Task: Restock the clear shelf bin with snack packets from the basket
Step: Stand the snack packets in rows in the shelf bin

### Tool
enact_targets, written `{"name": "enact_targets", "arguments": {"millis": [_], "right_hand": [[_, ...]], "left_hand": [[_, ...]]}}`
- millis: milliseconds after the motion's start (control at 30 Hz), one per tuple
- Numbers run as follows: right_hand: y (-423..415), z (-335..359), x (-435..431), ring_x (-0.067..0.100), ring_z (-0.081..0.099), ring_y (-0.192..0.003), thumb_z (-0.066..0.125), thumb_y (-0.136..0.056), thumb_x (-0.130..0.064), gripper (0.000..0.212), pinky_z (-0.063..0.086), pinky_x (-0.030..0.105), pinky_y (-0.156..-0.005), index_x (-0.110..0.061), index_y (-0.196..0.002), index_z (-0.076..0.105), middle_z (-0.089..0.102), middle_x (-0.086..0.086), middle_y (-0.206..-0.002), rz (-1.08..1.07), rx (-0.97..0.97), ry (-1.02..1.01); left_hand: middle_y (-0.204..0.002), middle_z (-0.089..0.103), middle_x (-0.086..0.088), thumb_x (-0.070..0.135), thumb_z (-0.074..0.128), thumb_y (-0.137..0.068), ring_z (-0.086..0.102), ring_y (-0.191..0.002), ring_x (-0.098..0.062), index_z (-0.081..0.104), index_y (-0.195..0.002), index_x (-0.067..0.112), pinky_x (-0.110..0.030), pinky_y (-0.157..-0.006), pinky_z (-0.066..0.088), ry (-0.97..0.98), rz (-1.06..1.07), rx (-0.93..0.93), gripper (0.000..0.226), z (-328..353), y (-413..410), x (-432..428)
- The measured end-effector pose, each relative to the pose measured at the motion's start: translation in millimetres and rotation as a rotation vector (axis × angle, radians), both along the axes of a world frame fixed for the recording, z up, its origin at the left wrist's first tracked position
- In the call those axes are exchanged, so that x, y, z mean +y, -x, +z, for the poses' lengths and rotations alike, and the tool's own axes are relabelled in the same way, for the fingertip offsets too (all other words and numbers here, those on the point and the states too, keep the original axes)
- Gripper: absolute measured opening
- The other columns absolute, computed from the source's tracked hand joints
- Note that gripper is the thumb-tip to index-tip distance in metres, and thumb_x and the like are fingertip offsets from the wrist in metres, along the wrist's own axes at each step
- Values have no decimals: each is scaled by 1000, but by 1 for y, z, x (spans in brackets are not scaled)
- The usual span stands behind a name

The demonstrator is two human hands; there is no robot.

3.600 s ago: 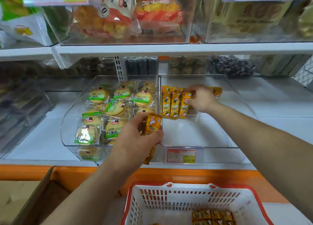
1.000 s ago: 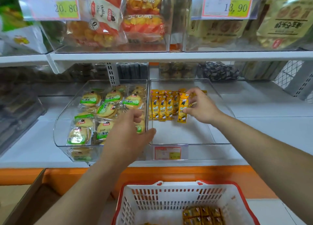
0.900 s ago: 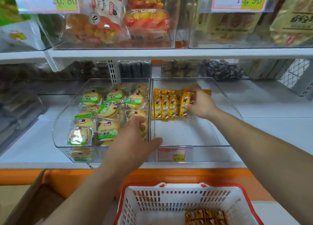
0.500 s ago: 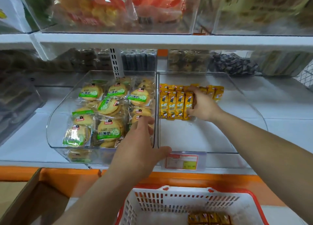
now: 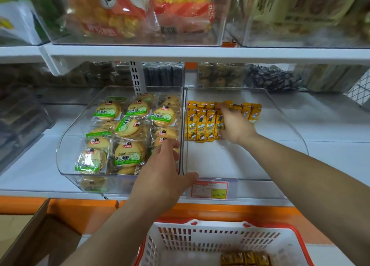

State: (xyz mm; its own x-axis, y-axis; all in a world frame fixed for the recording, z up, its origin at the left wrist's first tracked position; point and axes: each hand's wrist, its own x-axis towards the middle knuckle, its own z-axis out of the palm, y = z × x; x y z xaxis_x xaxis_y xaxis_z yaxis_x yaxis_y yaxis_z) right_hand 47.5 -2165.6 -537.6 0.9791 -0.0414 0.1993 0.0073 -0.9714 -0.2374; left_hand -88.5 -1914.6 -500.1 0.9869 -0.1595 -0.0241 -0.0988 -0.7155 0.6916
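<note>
Early days, I'd say: clear plastic shelf bin (image 5: 230, 161) mostly bare, white-and-red slotted plastic basket (image 5: 200, 239) below w/ more stock left, left hand (image 5: 162, 177) spread & empty on bin's front rim, right hand (image 5: 235, 125) pinching end packet of the yellow snack packets (image 5: 201, 125) lined up at bin's back.

On the white flat shelf (image 5: 330, 129), side by side and touching near its middle: a left clear plastic bin (image 5: 66, 165) full of round biscuit packets (image 5: 128, 157), and a right clear plastic bin (image 5: 220, 161) with a red-framed price tag on its near face and yellow snack packets (image 5: 202, 123) at its far end. Further left, apart from both, a third clear plastic bin (image 5: 20, 129), blurred. Along the far edge, behind the pair, a row of dark flat packets (image 5: 163, 73) and, to the right, a heap of dark wrapped sweets (image 5: 272, 77).
</note>
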Motion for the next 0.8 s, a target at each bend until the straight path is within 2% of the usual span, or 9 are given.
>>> {"name": "enact_targets", "arguments": {"millis": [100,200,267,333,433,533,600,667,800], "right_hand": [[3,6,-1,39,61,-105,77,-79,-21,81,53,44,-77,-28,-144,27,58,14,-121,9,21,20],[15,19,0,39,61,-110,77,-78,-33,83,50,44,-75,-28,-145,28,56,11,-129,-2,26,125],[28,32,-2,38,60,-113,80,-74,-38,86,51,45,-77,-28,-144,32,55,10,-131,-2,21,150],[47,50,-2,35,59,-114,79,-73,-42,79,51,43,-80,-28,-141,40,55,8,-130,10,34,121],[91,76,-1,27,59,-107,76,-78,-44,50,51,37,-80,-27,-121,58,60,3,-118,77,34,62],[151,95,4,12,65,-82,77,-78,-42,26,52,31,-74,-31,-97,63,68,-11,-92,183,-5,-97],[194,94,8,1,63,-68,78,-78,-39,20,50,23,-68,-32,-91,65,68,-16,-78,251,18,-211],[228,83,10,-4,62,-65,79,-78,-35,17,47,14,-64,-32,-90,67,67,-19,-71,308,105,-276],[260,27,8,-5,62,-64,78,-80,-32,17,50,21,-68,-25,-93,71,70,-13,-75,305,333,-230]], "left_hand": [[-121,58,13,44,86,-75,65,-95,-12,39,-137,36,-42,-83,61,1,-9,-3,78,0,-1,1],[-118,60,14,44,87,-75,65,-96,-12,42,-138,34,-42,-84,61,12,-11,8,78,3,0,2],[-117,61,15,43,85,-78,65,-97,-11,45,-139,33,-41,-83,62,19,-12,4,74,9,1,4],[-116,60,15,42,82,-81,63,-96,-9,46,-141,32,-39,-81,62,36,-3,-28,71,16,5,6],[-110,58,15,38,78,-86,57,-90,-2,52,-138,28,-38,-83,59,67,-7,-155,59,29,21,10],[-102,61,18,36,77,-88,61,-83,-1,62,-118,33,-25,-71,54,79,-71,-225,33,37,43,15],[-93,66,17,36,76,-88,64,-78,-1,63,-105,36,-18,-65,52,61,-144,-179,21,33,63,19],[-86,67,17,36,75,-89,64,-76,2,64,-98,38,-15,-64,51,-11,-249,-101,14,20,80,16],[-92,68,14,39,73,-89,64,-81,-6,69,-105,29,-18,-63,45,-282,-416,29,19,-24,100,10]]}}
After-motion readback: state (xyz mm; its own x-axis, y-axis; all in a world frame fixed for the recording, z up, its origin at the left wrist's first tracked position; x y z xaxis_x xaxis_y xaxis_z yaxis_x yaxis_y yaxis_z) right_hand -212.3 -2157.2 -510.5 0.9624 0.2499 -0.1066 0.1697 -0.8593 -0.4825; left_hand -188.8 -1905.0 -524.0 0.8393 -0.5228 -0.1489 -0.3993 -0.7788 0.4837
